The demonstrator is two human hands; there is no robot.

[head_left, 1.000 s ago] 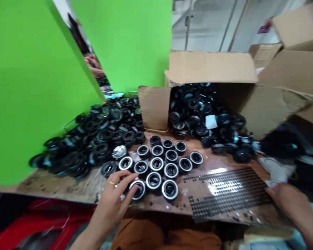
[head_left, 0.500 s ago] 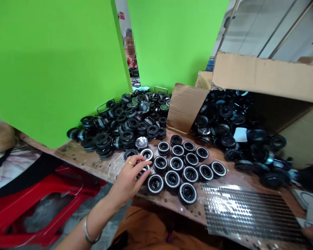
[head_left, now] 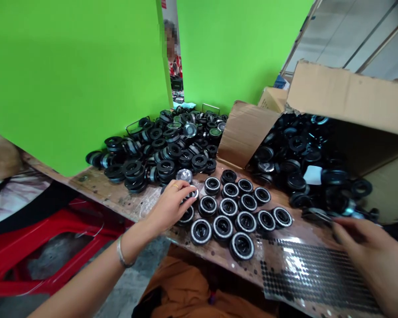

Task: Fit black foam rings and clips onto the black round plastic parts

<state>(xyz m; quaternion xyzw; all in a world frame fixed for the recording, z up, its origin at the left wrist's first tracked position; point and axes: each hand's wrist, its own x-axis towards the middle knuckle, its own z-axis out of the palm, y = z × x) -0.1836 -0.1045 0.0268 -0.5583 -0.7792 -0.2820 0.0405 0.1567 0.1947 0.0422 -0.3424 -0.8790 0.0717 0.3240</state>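
My left hand (head_left: 174, 205) curls its thumb and index finger over a round black part with a silver ring (head_left: 195, 193); its other fingers are bent. Beside it on the table stand several like parts, rings facing up, such as a silver-ringed black part (head_left: 200, 231) near the edge. At the right, my right hand (head_left: 371, 254) pinches the near side of a dark round part (head_left: 315, 215), both smeared by motion. Beneath that hand lies a clear sheet with rows of small dark dots (head_left: 305, 260).
A heap of black round parts (head_left: 166, 150) lies against the green partition (head_left: 86, 66). A tipped cardboard box (head_left: 345, 90) spills more black parts at the right. A red stool (head_left: 69, 256) stands left of the table. Another person shows through the partition gap.
My left hand has moved from the nearer silver-ringed part to the one behind it. My right hand has come in from the lower right corner to a dark round part. The view has shifted slightly.
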